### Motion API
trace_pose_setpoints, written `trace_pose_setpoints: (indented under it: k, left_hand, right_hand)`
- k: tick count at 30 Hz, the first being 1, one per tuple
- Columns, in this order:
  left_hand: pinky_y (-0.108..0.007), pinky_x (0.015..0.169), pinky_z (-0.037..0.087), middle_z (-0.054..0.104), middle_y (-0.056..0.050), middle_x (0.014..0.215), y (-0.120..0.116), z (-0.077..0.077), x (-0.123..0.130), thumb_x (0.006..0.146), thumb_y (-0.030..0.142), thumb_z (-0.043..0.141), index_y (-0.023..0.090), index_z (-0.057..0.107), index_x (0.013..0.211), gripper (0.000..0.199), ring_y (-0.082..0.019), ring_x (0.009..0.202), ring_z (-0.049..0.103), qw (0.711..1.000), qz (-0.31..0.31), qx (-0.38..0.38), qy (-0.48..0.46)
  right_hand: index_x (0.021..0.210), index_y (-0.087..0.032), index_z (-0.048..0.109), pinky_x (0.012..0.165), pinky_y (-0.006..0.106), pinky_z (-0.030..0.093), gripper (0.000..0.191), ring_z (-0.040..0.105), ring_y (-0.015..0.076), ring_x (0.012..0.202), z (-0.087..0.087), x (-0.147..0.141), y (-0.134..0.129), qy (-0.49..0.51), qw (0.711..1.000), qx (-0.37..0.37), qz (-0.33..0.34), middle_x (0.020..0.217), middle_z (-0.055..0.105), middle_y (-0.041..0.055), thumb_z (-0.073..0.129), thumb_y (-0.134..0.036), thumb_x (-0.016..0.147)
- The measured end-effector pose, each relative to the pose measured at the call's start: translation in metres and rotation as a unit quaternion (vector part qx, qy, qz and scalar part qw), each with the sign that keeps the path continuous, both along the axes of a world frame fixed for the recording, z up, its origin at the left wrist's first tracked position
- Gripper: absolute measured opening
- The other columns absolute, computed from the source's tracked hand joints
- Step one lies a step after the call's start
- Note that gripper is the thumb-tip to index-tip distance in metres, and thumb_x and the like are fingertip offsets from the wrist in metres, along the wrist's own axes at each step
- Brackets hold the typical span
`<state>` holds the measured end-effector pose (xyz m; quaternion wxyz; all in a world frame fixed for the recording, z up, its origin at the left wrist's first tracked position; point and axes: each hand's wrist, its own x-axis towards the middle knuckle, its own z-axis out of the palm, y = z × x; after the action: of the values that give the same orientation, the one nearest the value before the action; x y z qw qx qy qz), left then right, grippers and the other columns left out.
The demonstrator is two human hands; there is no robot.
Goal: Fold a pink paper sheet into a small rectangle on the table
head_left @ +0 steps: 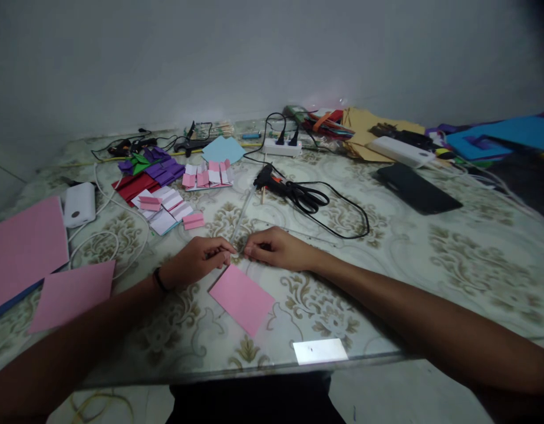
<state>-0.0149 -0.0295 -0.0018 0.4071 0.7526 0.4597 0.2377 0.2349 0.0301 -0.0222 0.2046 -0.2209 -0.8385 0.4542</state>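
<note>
My left hand (205, 259) is closed, with thumb and fingers pressed together near the upper corner of a pink paper rectangle (243, 299). Just to its right, my right hand (265, 247) is closed in a pinch. What either hand holds, if anything, is too small to make out. A clear glue stick (243, 215) slants from the tip area of a black glue gun (272, 181) down to the gap between my hands. The pink paper lies flat below my fingers.
Folded pink and white pieces (165, 209) lie beyond my left hand. Pink sheets (24, 247) and a white power bank (79, 204) are at left. A black phone (417, 187) is at right, a white power strip (283, 147) at the back, a white card (320, 351) at the front edge.
</note>
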Motion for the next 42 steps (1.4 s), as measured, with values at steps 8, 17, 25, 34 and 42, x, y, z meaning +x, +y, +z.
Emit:
trace_pose_setpoints:
  k: [8, 17, 25, 34, 42]
  left_hand:
    - [-0.022, 0.065, 0.052, 0.075, -0.003, 0.082, 0.0002, -0.001, -0.0002, 0.096, 0.03, 0.058, 0.015, 0.073, 0.101, 0.022, -0.013, 0.068, 0.068, 1.0, 0.002, -0.002, -0.004]
    - [-0.021, 0.064, 0.052, 0.074, -0.003, 0.081, 0.0003, -0.0005, -0.0001, 0.096, 0.031, 0.057, 0.015, 0.073, 0.1, 0.023, -0.013, 0.068, 0.068, 1.0, 0.002, -0.002, -0.003]
    - [-0.021, 0.066, 0.052, 0.075, -0.003, 0.083, 0.0005, -0.0025, -0.0014, 0.096, 0.031, 0.057, 0.015, 0.073, 0.102, 0.023, -0.012, 0.069, 0.069, 1.0, -0.001, -0.005, -0.003]
    - [-0.021, 0.066, 0.052, 0.074, -0.003, 0.082, -0.0001, -0.0021, -0.0008, 0.096, 0.031, 0.057, 0.015, 0.073, 0.101, 0.023, -0.012, 0.069, 0.069, 1.0, 0.0, -0.006, -0.005]
    - [-0.02, 0.065, 0.052, 0.074, -0.003, 0.082, 0.0006, -0.0019, -0.0004, 0.096, 0.03, 0.057, 0.015, 0.073, 0.101, 0.022, -0.012, 0.068, 0.069, 1.0, 0.001, -0.002, -0.006]
  right_hand:
    - [0.088, -0.012, 0.073, 0.06, 0.021, 0.04, 0.029, 0.051, 0.01, 0.061, 0.0002, 0.0001, 0.0003, -0.002, 1.0, 0.003, 0.001, 0.07, 0.065, 0.001, 0.056, -0.033, 0.099]
    - [0.087, -0.012, 0.073, 0.06, 0.021, 0.04, 0.03, 0.051, 0.0099, 0.061, -0.0002, 0.0002, 0.0001, -0.001, 1.0, 0.007, 0.002, 0.069, 0.064, 0.0005, 0.056, -0.033, 0.099]
    - [0.083, -0.013, 0.07, 0.058, 0.021, 0.04, 0.033, 0.051, 0.0106, 0.059, 0.0016, -0.0012, -0.0006, -0.004, 1.0, -0.006, 0.001, 0.065, 0.061, 0.0002, 0.054, -0.036, 0.101]
    - [0.081, -0.012, 0.069, 0.058, 0.022, 0.039, 0.039, 0.05, 0.0105, 0.059, 0.004, -0.0008, -0.0019, -0.001, 1.0, -0.01, 0.0, 0.064, 0.059, 0.0002, 0.052, -0.039, 0.103]
    - [0.082, -0.012, 0.07, 0.058, 0.021, 0.04, 0.038, 0.051, 0.0103, 0.059, 0.001, -0.0004, -0.0005, 0.003, 1.0, -0.001, 0.004, 0.066, 0.061, 0.0006, 0.052, -0.039, 0.102]
